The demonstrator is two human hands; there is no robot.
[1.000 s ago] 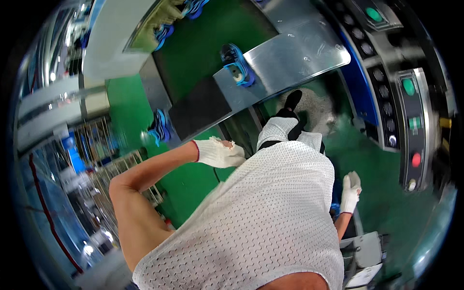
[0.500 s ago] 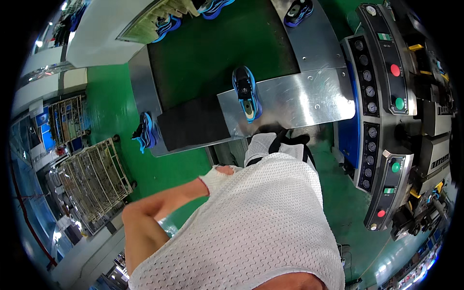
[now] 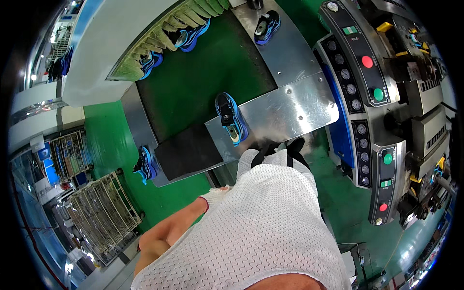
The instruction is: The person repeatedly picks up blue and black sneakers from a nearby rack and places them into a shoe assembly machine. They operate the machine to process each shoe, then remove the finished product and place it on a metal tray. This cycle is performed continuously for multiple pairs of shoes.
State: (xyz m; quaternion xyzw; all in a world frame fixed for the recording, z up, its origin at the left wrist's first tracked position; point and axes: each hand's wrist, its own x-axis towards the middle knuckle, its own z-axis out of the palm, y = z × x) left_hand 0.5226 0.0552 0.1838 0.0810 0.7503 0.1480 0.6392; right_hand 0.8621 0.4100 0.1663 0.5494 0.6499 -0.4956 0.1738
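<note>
1. From my remote seat, the largest thing was the machine with round gauges and coloured buttons [image 3: 379,123], off to the right.
2. Ahead lay the green belt [image 3: 193,92], framed by metal.
3. Along its near side ran a metal plate [image 3: 285,108], with a black mat [image 3: 188,151] left of it.
4. The blue-and-black shoe [image 3: 232,116] sat where plate met belt: its near end over the plate, its far end over the green. Its long axis ran mostly away from the body, the far end angled slightly left.
5. The gloved left hand [image 3: 215,194] was low, close to the body, partly hidden by the white shirt [image 3: 246,217]; I couldn't tell whether its fingers were curled or spread. From it, the shoe lay ahead and slightly right, apart from it.
6. I couldn't see the right hand, so I judged nearness by the left alone.
</note>
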